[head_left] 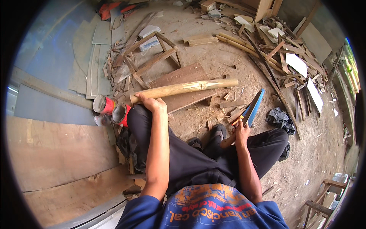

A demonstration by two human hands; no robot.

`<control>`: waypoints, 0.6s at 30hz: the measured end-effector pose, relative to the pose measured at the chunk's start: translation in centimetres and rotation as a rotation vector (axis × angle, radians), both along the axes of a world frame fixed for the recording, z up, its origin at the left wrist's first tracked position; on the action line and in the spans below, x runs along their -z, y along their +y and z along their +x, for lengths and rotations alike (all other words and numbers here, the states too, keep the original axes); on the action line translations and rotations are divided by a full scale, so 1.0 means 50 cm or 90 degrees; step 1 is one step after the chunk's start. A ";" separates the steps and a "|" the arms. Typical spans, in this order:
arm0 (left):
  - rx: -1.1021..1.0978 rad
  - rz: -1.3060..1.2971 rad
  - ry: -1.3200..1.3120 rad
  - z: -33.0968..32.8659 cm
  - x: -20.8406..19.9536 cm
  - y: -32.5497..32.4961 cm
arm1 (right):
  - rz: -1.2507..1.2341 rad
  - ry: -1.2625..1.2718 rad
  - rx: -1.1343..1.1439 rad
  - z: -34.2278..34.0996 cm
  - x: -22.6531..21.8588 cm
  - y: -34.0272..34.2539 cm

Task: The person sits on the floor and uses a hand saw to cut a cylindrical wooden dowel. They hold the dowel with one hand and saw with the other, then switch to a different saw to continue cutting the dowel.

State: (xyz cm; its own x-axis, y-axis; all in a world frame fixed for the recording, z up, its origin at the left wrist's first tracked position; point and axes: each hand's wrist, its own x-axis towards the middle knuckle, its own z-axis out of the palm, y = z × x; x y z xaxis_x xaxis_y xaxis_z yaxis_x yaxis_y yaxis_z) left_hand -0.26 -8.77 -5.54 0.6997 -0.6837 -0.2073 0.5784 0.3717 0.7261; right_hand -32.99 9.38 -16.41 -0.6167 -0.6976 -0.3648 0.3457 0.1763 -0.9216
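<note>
A pale bamboo pole [183, 88] lies roughly level in front of me, partly over a low wooden board [185, 74]. My left hand [151, 104] is closed round its left end, just above my left knee. Near the right end a node shows, and there the surface looks rough and split. My right hand [242, 131] is closed on a machete-like knife [254, 108] above my right thigh. Its broad blade, dark with a blue side, points up and away, apart from the bamboo. A brown handle shows below the hand, and a small orange part shows beside it.
Two red cans [121, 115] stand by my left knee. Beyond the board is a wooden frame [160, 57]. A heap of scrap wood [289, 57] fills the far right, near a black plastic bag [281, 119]. Wood chips litter the floor. Sheets [57, 152] line the left.
</note>
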 end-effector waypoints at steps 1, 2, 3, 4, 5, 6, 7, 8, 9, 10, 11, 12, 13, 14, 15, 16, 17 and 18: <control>0.004 0.032 0.021 -0.005 0.003 0.002 | -0.012 0.027 -0.008 0.006 -0.016 -0.003; 0.008 0.066 0.042 -0.009 0.004 0.007 | -0.022 0.053 -0.015 0.016 -0.036 -0.006; 0.012 0.103 0.063 -0.011 0.009 0.014 | 0.013 0.093 -0.022 0.034 -0.065 -0.008; 0.032 0.108 0.062 0.008 0.036 0.015 | -0.016 0.141 -0.051 0.040 -0.062 -0.006; 0.054 0.130 0.053 0.011 0.049 0.018 | -0.043 0.187 -0.081 0.050 -0.066 -0.009; 0.075 0.153 0.045 0.013 0.062 0.021 | -0.048 0.186 -0.092 0.063 -0.070 -0.006; 0.096 0.174 0.035 0.015 0.075 0.023 | -0.076 0.200 -0.120 0.078 -0.070 -0.006; 0.107 0.173 0.012 0.018 0.088 0.026 | -0.106 0.212 -0.150 0.096 -0.068 -0.006; 0.072 0.216 0.028 0.018 0.100 0.026 | -0.136 0.223 -0.180 0.115 -0.066 -0.007; 0.045 0.265 0.046 -0.005 0.101 0.027 | -0.122 0.281 -0.227 0.131 -0.075 -0.006; 0.029 0.287 0.046 0.002 0.113 0.035 | -0.110 0.333 -0.282 0.155 -0.101 -0.008; 0.010 0.309 0.046 0.013 0.125 0.044 | -0.022 0.331 -0.394 0.176 -0.134 -0.009; 0.001 0.328 0.048 0.012 0.132 0.048 | -0.017 0.321 -0.433 0.191 -0.129 -0.011; 0.006 0.361 0.046 0.014 0.137 0.052 | -0.018 0.319 -0.458 0.203 -0.116 -0.012; 0.050 0.393 0.018 0.023 0.139 0.056 | -0.018 0.316 -0.483 0.213 -0.104 -0.014; 0.088 0.426 -0.010 0.039 0.150 0.065 | -0.007 0.344 -0.496 0.224 -0.101 -0.014; 0.165 0.457 -0.062 0.064 0.157 0.075 | -0.014 0.353 -0.494 0.225 -0.100 -0.013; 0.243 0.487 -0.114 0.081 0.167 0.088 | -0.020 0.361 -0.492 0.224 -0.098 -0.014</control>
State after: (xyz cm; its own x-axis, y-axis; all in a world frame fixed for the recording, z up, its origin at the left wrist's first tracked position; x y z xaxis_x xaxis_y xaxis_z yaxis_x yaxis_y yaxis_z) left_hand 3.77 -4.38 -13.89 0.5171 -0.5966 -0.6137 0.4173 -0.4504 0.7894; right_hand -21.77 8.69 -11.50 -0.0601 -0.9900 -0.1273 -0.3550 0.1404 -0.9243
